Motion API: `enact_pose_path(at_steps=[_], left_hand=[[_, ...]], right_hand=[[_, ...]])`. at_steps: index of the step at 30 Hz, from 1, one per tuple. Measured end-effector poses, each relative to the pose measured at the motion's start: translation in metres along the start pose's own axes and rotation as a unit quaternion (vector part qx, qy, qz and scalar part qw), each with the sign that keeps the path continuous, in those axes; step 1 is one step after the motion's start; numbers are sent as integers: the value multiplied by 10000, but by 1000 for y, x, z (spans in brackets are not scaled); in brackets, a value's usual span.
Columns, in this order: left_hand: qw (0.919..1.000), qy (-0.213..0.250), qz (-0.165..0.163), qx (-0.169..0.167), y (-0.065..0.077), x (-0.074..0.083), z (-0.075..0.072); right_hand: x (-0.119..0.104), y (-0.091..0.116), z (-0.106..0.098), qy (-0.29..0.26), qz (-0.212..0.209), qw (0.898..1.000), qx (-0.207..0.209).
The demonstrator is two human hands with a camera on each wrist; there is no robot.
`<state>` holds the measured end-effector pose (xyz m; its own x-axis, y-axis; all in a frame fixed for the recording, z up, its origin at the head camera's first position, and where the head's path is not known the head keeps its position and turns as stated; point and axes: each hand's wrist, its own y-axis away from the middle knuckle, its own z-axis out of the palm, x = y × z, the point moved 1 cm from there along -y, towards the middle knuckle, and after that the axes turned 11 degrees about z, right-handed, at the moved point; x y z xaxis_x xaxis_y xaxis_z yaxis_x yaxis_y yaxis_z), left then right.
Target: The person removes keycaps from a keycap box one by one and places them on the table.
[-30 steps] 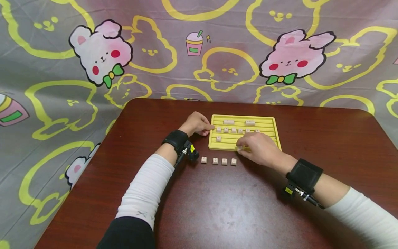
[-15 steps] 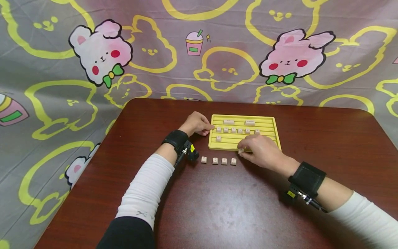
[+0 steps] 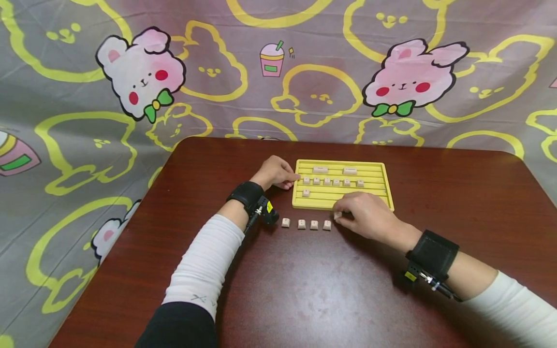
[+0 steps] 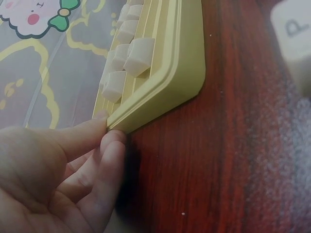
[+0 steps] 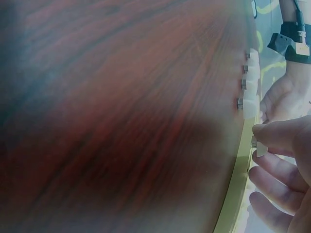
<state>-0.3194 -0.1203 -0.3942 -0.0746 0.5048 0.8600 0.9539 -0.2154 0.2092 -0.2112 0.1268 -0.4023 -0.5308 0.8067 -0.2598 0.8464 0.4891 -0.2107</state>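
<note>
My left hand [image 3: 274,173] pinches the left rim of a yellow ridged tray [image 3: 324,199]. In the left wrist view the thumb lies on the rim and the fingers [image 4: 112,155] press its outer side. My right hand [image 3: 370,215] pinches a small white keycap [image 5: 261,147] between thumb and fingers, just in front of the tray's front edge. Several keycaps [image 3: 327,181] stand in a row on the tray, with one keycap [image 3: 306,193] alone in the row nearer me. Two wider keycaps [image 3: 350,171] sit at the back.
Several loose keycaps [image 3: 314,225] lie in a line on the brown table [image 3: 313,290], in front of the tray. One keycap [image 4: 294,30] marked P shows large in the left wrist view. A patterned cloth [image 3: 243,92] hangs behind the table.
My right hand has drawn slightly back towards me with the keycap, off the tray's front edge, uncovering the right end of the keycap row. My left hand keeps its place on the rim.
</note>
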Motion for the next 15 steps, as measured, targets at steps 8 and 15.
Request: enact_pose_path(at_steps=[8,15], left_hand=[[10000,76,-41,-29,-1,0,1],[10000,-41,-81,7,-3,0,1]], right_hand=[[2,5,-1,-34,45,10000,-24],[2,8,-1,-35,65,9999,-89]])
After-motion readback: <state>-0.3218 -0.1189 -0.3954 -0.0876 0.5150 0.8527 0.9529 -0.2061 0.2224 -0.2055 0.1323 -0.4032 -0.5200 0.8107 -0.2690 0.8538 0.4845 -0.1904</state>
